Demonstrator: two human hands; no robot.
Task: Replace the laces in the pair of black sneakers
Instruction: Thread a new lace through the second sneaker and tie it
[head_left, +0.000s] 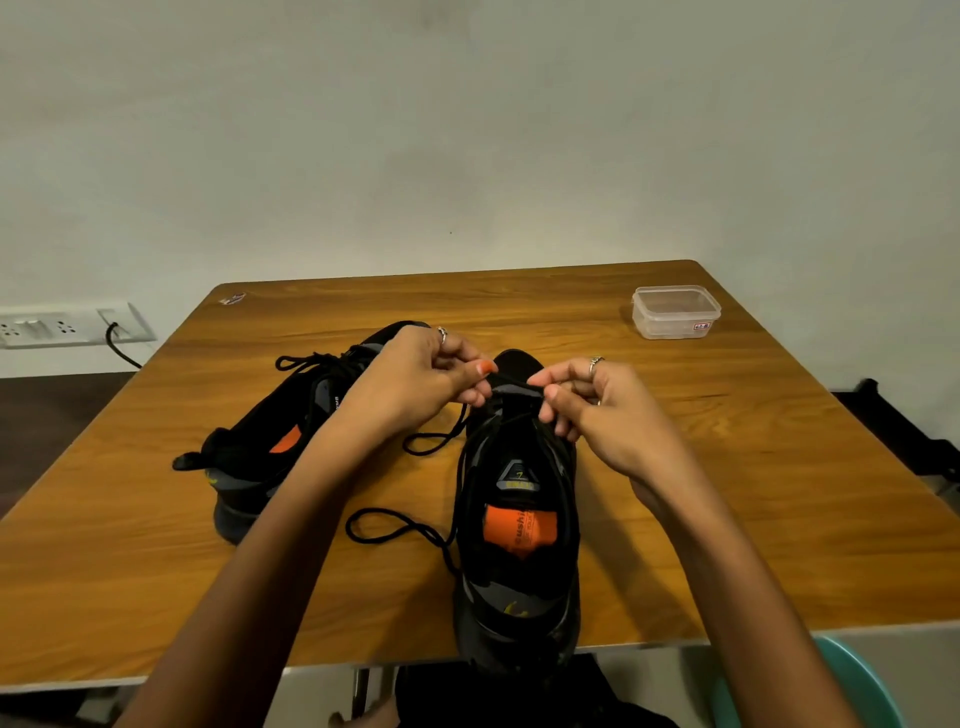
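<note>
Two black sneakers with orange insoles rest on a wooden table (727, 467). The near sneaker (519, 545) points away from me, its heel at the table's front edge. The other sneaker (280, 441) lies to the left, angled, partly behind my left forearm. My left hand (421, 374) and my right hand (597, 410) pinch a stretch of black lace (511, 383) pulled taut between them over the near sneaker's toe-end eyelets. Loose loops of that lace (395, 525) trail on the table to the shoe's left.
A clear plastic container (675, 312) with a lid stands at the table's far right corner. A small sticker (232, 299) marks the far left corner. A wall socket strip with a plugged cable (67, 325) sits at the left. A teal chair edge (857, 675) shows bottom right.
</note>
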